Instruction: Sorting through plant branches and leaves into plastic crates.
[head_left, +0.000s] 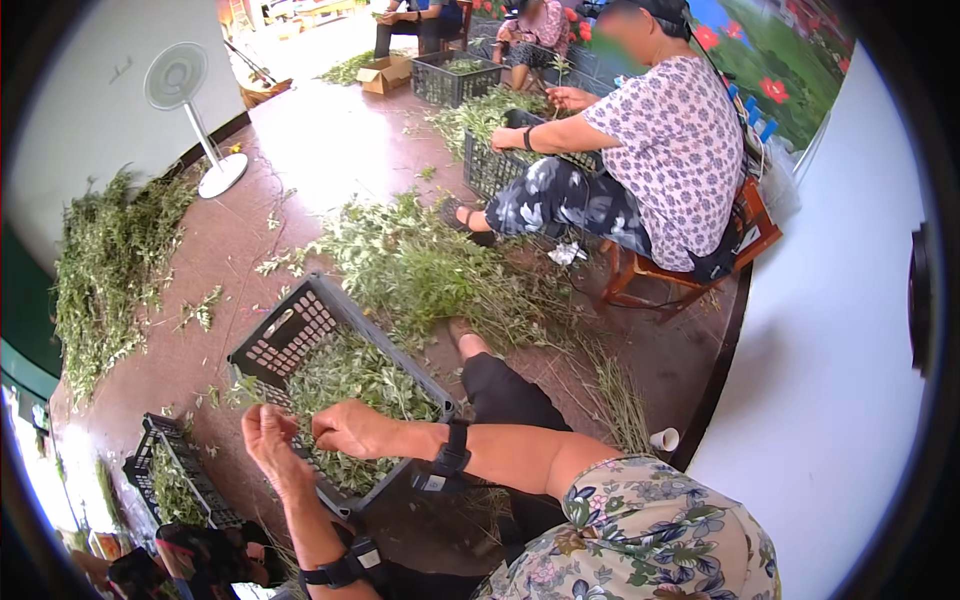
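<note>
A black plastic crate (431, 370) stands tilted in the view before me, with cut leafy greens (360, 379) inside. Over its near left side, my left hand (274, 442) has its fingers curled around a small leafy sprig (246, 391), whose leaves stick out above the fingertips. My right hand (358, 429) is just beside it, over the greens, with its fingers bent together. Whether anything is pinched in the right hand is hidden. A black band (453, 448) is on my right wrist, and another band (334, 571) on the left.
Beyond the crate lies a large heap of leafy stems (427, 262); bare stalks (619, 397) and a white cup (664, 439) lie rightward. A co-worker (667, 150) sits by another crate (487, 169). More greens (112, 277), a fan (187, 97) and a smaller crate (176, 472) are leftward.
</note>
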